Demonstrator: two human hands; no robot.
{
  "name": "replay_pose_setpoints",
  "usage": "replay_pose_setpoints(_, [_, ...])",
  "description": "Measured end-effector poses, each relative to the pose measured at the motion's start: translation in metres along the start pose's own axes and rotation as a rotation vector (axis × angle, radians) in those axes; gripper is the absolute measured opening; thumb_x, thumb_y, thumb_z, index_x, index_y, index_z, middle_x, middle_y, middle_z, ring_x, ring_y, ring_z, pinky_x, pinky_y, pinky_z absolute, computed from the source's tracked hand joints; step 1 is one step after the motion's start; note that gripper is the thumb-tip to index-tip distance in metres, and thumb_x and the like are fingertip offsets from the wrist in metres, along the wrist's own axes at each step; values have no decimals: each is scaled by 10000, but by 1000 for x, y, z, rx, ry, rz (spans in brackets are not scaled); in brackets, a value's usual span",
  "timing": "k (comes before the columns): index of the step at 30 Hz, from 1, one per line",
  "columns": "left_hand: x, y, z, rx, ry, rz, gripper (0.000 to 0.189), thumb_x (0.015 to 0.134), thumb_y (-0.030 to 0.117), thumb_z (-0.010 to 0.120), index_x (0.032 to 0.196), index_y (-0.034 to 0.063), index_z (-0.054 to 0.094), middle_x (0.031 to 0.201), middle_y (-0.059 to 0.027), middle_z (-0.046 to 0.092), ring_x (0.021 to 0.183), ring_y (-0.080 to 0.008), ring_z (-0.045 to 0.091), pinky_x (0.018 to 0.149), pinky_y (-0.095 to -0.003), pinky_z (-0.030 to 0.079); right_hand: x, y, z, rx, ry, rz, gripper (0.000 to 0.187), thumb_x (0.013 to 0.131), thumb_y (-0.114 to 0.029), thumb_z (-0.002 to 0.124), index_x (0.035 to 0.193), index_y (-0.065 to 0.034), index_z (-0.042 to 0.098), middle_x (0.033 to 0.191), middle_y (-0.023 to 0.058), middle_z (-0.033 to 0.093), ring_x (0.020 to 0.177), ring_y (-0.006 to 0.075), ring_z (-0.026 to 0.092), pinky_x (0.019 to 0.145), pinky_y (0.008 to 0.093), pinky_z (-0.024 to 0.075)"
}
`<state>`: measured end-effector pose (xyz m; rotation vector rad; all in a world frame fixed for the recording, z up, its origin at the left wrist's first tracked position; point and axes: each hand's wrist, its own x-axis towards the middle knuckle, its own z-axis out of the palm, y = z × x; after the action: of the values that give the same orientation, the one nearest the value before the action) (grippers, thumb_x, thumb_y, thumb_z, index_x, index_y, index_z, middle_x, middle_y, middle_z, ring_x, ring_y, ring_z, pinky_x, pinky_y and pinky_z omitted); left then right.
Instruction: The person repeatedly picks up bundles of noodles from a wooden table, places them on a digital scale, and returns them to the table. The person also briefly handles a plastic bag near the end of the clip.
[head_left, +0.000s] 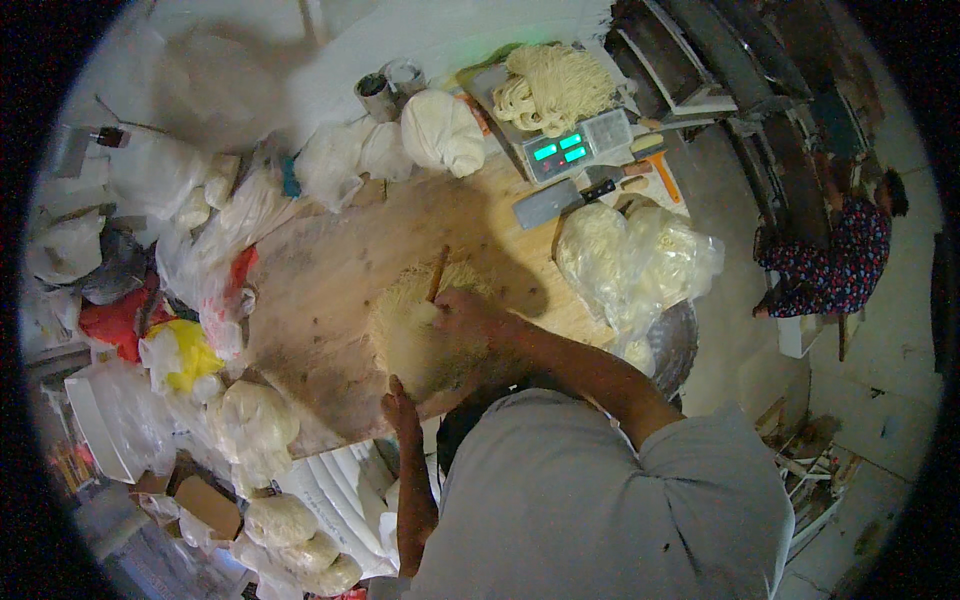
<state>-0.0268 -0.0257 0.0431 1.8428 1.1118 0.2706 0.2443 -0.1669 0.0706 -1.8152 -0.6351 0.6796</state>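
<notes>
A pale mass of thin noodle strands (397, 322) with frayed edges lies on the wooden table (322, 255) before me. My right hand (469, 319) is over it, closed around a slim brown stick (440, 271) that points away from me. Some blur covers this hand and the strands beneath it. At the near edge of the table, my left hand (401, 406) is beside the mass with its thumb up. Its other fingers are hidden, so its grip is unclear.
A lit digital scale (559, 154) stands beyond a cleaver (551, 204), near heaped noodles (562, 82). Clear bags of dough or noodles (637, 255) sit at right. Plastic bags (247, 420) crowd the left. A person in a patterned top (840, 262) is at far right.
</notes>
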Motion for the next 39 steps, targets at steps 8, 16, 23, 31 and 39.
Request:
replay_pose_setpoints(8, [13, 15, -3, 3, 53, -22, 712, 988, 596, 608, 613, 8, 466, 580, -79, 458, 593, -193, 456, 557, -436, 353, 4, -35, -61, 50, -121, 165, 343, 924, -297, 753, 1100, -6, 711, 929, 43, 710, 867, 130, 637, 783, 336, 518])
replay_pose_setpoints(16, [24, 26, -8, 134, 10, -77, 791, 906, 724, 629, 625, 5, 456, 596, -120, 465, 608, -245, 467, 585, -491, 363, -4, -63, -48, 206, -119, 249, 389, 900, -265, 788, 1159, 14, 707, 990, 41, 724, 909, 135, 637, 812, 341, 514])
replay_pose_setpoints(23, [22, 19, -4, 68, 110, 19, 818, 906, 728, 627, 631, -27, 472, 596, -153, 444, 613, -273, 466, 591, -493, 373, -8, -48, -45, 266, -114, 270, 497, 937, -267, 745, 1321, 24, 622, 981, 36, 697, 914, 138, 625, 831, 334, 511])
replay_pose_setpoints(31, [26, 6, -3, 169, 72, 81, 852, 932, 720, 588, 587, -53, 491, 509, -151, 409, 524, -286, 443, 548, -512, 366, -9, -74, -62, 224, -47, 109, 476, 984, -307, 671, 1317, 27, 610, 933, 77, 664, 876, 212, 627, 823, 392, 502])
replay_pose_setpoints(39, [37, -14, -7, 457, -34, 50, 766, 981, 644, 559, 701, -67, 599, 660, -221, 554, 648, -311, 554, 605, -490, 407, -8, -63, -65, -47, 55, 24, 341, 997, -299, 658, 1159, 1, 651, 898, 92, 671, 788, 235, 633, 722, 433, 483])
